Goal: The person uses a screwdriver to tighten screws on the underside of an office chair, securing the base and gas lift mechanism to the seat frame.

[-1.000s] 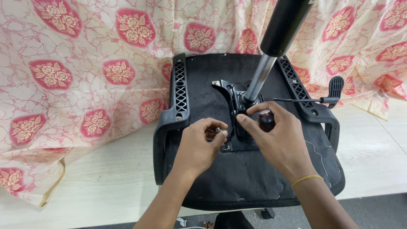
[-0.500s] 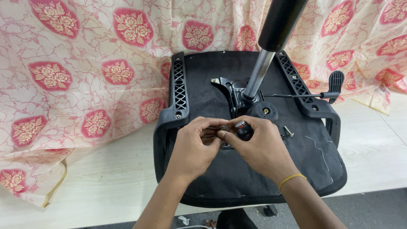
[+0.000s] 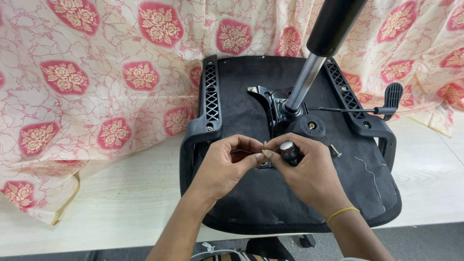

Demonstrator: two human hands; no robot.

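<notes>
Left hand point(image 3: 227, 166): fingers curled, thumb and forefinger pinched on a small screw point(image 3: 265, 144); only its tip shows, so its kind is not sure.
Right hand point(image 3: 309, 171): closed around a short tool with black handle point(image 3: 290, 150), fingertips meeting those of the left hand.
Place of the grip: over the underside of the chair seat point(image 3: 270, 203), just below the metal mechanism plate point(image 3: 270, 99).
Above the grip: chrome gas cylinder point(image 3: 304, 82) rising from the plate.
Right of the grip: one loose screw point(image 3: 335, 151) lying on the seat, apart from the hand.
Under the seat: pale desk point(image 3: 121, 212), with flowered cloth point(image 3: 96, 72) behind.
</notes>
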